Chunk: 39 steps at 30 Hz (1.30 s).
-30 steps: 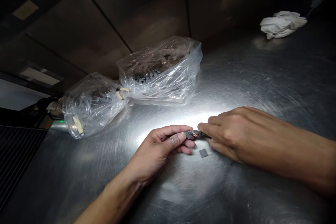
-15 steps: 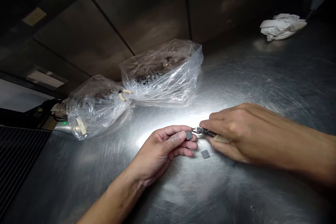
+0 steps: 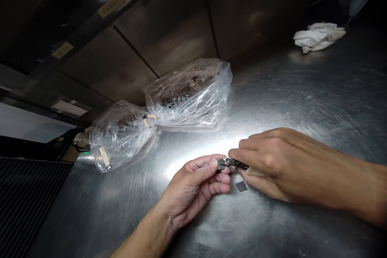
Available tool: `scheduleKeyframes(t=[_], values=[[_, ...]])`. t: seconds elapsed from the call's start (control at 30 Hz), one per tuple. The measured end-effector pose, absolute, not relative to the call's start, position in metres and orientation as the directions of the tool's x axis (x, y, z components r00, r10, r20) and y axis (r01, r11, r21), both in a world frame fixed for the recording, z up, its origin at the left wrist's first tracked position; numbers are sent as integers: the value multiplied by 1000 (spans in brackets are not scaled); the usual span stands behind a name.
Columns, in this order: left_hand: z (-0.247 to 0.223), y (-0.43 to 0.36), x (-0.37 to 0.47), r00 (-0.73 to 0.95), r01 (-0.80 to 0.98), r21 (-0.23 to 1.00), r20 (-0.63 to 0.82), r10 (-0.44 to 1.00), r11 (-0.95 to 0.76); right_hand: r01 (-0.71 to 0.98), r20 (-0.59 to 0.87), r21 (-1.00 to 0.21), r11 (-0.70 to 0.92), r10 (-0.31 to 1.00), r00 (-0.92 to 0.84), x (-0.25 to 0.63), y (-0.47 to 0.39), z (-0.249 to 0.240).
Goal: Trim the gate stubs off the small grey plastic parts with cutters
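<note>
Between thumb and fingers, my left hand (image 3: 198, 187) pinches a small grey square piece (image 3: 221, 165), partly covered by the thumb. My right hand (image 3: 272, 161) is wrapped around a pair of nippers (image 3: 237, 164) with dark metal jaws and cream handles; most of the handles are hidden in the palm. The jaw tips meet the right edge of the grey piece; whether they are closed on it I cannot tell. Another dark grey square piece (image 3: 241, 186) lies flat on the metal table just below the hands.
Two clear plastic bags stand at the back: the larger bag (image 3: 208, 107) holds many small grey pieces, the smaller bag (image 3: 123, 145) sits to its left. Cream-handled pliers (image 3: 148, 120) lie between them. A crumpled white cloth (image 3: 319, 37) rests on the metal table (image 3: 326, 117) at far right.
The nipper jaws have come onto the grey piece from just beside it. My view has shifted slightly, so the bags and table appear lower.
</note>
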<state>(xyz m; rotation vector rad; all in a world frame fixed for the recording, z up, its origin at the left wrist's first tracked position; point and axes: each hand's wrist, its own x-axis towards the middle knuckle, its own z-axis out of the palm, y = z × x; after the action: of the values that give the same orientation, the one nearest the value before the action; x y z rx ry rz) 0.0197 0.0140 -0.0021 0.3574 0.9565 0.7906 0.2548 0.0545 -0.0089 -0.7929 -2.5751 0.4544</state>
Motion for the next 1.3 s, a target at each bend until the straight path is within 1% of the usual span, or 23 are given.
scheduleKeyframes(t=[0.5,1.03,1.3], values=[[-1,10,26,250,-569,534,-613,750,626,474,430,-398,785,617,-659,248,50,-13],[-3,12,26,239,-595,508,-629,740,623,480,437,-391,785,618,-654,245,48,-16],[-4,13,25,242,-591,512,-624,743,623,476,425,-411,777,625,-654,245,48,-17]])
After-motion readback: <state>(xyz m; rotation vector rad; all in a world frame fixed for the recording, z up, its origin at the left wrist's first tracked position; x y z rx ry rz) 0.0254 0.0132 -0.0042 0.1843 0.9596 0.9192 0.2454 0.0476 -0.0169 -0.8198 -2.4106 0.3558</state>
